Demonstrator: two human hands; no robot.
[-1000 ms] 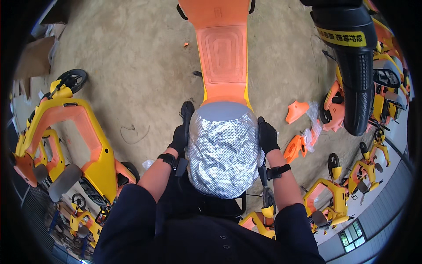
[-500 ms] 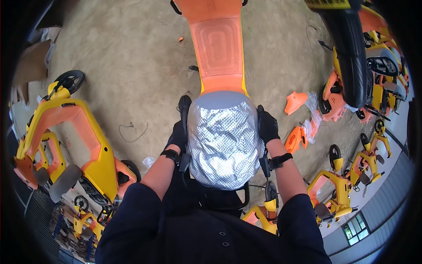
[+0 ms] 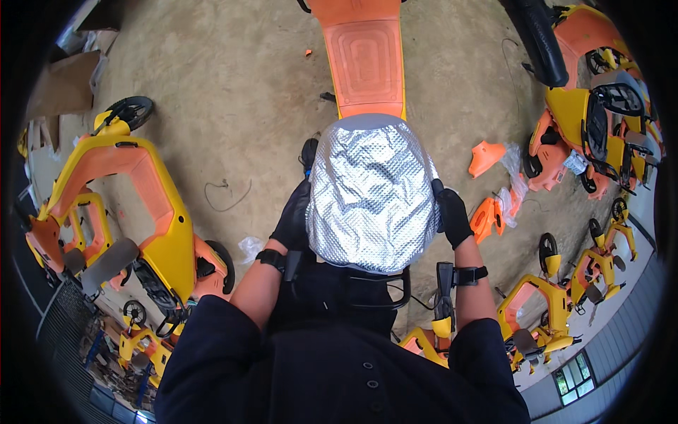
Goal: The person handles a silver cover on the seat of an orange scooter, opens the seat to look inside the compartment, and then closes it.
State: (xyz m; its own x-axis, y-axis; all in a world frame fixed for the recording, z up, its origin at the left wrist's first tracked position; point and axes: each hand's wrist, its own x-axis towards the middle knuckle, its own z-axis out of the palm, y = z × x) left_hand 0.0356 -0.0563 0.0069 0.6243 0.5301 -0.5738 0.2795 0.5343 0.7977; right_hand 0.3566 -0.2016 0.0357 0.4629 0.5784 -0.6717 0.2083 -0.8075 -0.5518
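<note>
A silver quilted foil seat cover [image 3: 374, 198] with a plain grey front end is stretched over the seat of an orange and yellow electric scooter [image 3: 366, 63] in front of me. My left hand [image 3: 292, 218], in a black glove, is closed against the cover's left side, its fingertips hidden by the edge. On the opposite side my right hand [image 3: 453, 214], gloved too, grips the cover's lower edge with fingers partly tucked under. Both wrists carry black straps with small devices. Behind the seat shows a black metal rail [image 3: 385, 305].
More yellow and orange scooters stand at the left [image 3: 152, 212] and the right [image 3: 540, 304]. Loose orange panels [image 3: 487, 157] and clear plastic wrap [image 3: 514, 173] lie on the concrete floor. A thin cable [image 3: 227, 201] is at left, cardboard [image 3: 67, 85] at far left.
Both hands have slid nearer to me along the cover's sides, toward its rear. The scooter and cover sit higher and slightly further right in the view.
</note>
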